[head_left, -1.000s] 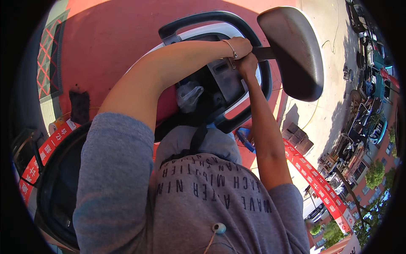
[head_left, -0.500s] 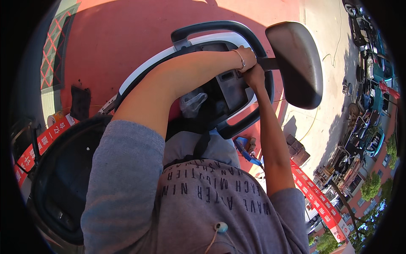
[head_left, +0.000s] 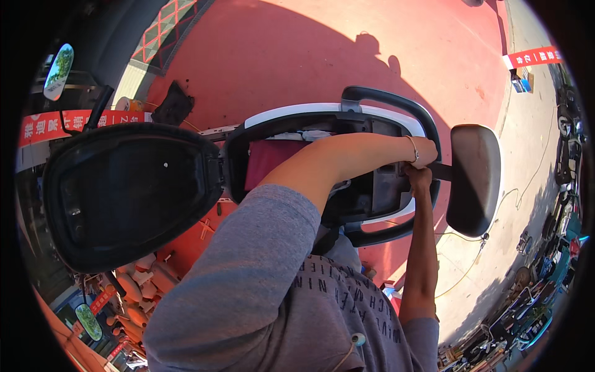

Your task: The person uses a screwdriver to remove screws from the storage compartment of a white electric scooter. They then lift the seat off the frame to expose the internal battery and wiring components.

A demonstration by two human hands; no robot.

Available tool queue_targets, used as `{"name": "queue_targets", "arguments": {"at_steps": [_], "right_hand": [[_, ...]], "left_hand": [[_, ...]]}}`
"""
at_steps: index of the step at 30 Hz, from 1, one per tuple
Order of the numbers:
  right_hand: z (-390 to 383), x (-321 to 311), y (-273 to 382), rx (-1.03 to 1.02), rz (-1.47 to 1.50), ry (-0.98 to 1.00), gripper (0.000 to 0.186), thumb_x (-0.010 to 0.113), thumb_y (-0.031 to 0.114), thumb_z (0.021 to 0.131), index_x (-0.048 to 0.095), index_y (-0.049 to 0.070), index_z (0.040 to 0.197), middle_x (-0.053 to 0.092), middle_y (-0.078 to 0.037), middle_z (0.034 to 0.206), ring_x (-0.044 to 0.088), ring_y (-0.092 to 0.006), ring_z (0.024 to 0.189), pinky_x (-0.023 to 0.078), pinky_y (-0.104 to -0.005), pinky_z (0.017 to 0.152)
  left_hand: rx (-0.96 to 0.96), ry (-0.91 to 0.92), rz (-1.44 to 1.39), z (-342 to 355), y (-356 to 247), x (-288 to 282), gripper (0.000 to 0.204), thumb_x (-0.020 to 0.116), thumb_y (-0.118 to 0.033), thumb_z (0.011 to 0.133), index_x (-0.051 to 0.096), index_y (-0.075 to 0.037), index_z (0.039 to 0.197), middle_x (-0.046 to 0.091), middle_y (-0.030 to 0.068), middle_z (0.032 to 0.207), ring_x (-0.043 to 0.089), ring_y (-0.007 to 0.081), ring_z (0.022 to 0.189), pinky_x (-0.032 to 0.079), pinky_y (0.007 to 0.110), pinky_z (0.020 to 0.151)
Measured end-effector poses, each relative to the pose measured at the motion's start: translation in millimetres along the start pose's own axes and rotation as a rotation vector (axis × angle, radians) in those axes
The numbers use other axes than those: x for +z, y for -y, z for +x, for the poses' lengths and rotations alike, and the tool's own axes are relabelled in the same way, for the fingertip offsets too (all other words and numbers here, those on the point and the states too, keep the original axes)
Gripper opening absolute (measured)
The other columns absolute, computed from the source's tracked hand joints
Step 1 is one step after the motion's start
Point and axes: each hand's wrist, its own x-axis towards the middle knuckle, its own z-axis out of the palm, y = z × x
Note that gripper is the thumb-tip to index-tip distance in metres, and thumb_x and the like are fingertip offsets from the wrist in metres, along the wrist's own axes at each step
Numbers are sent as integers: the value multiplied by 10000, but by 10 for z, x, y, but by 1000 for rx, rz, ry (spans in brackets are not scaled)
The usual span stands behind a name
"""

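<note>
An electric scooter stands before me with its seat (head_left: pixel 130 198) flipped up to the left, black underside showing. Across the open storage compartment (head_left: pixel 387 195) reaches my left arm; my left hand (head_left: pixel 426 150), a bracelet at its wrist, is closed at the compartment's rear edge. Just below it, nearly touching, my right hand (head_left: pixel 419 178) has its fingers curled in at the same spot. What either hand grips is hidden. Right beside them a bracket joins the padded backrest (head_left: pixel 474 180) to the scooter. A black grab rail (head_left: pixel 396 98) curves around the tail.
A maroon item (head_left: pixel 266 162) and whitish plastic (head_left: pixel 304 135) lie in the compartment. Mirrors (head_left: pixel 59 71) stick out at far left. A red banner (head_left: pixel 68 126) hangs behind the seat. Several parked vehicles line the right edge, beyond a thin cable (head_left: pixel 462 273) on the pavement.
My view has swung left, so the scooter appears farther right and more of the raised seat and compartment shows. Both hands stay together at the compartment's rear edge.
</note>
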Motion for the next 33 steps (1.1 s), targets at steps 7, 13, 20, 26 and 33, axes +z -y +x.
{"name": "queue_targets", "arguments": {"at_steps": [7, 13, 20, 26, 33], "right_hand": [[-29, -269, -189, 287, 162, 212, 219, 657, 119, 688, 614, 1, 868, 564, -42, 721, 522, -155, 603, 366, -290, 474], [-194, -320, 296, 251, 276, 164, 131, 640, 97, 710, 562, -5, 685, 449, 3, 524, 356, -92, 344, 212, -233, 309], [9, -239, 202, 263, 231, 313, 120, 668, 70, 722, 576, 0, 754, 558, -50, 666, 526, -172, 497, 283, -272, 364], [392, -502, 22, 420, 531, 457, 252, 533, -40, 734, 554, -56, 984, 584, -148, 928, 591, -297, 802, 493, -434, 674], [-1357, -978, 1798, -132, 109, 419, 191, 544, 6, 705, 562, -110, 855, 592, -117, 694, 558, -162, 535, 462, -274, 451]], "left_hand": [[-255, -1249, -41, -2887, -902, -1445, 248, 664, -87, 696, 619, -69, 939, 549, 118, 999, 501, 272, 1039, 359, 429, 930], [-1656, -1147, 1336, -6489, -1948, -1569, 865, 785, -384, 603, 379, 2, 1262, 460, 209, 1207, 422, 341, 1144, 354, 418, 948], [-1590, -1815, -426, -7675, -2308, -876, 629, 725, -222, 701, 439, 25, 1204, 557, 110, 1068, 557, 191, 957, 456, 280, 837], [-1409, -1640, -177, -7211, -2360, -1075, 645, 724, -213, 695, 438, 8, 1230, 573, 114, 1040, 592, 187, 886, 478, 271, 782], [-1106, -1539, 180, -6453, -2474, -1295, 674, 706, -64, 632, 410, 50, 1228, 517, 137, 1166, 499, 213, 1062, 368, 313, 932]]}}
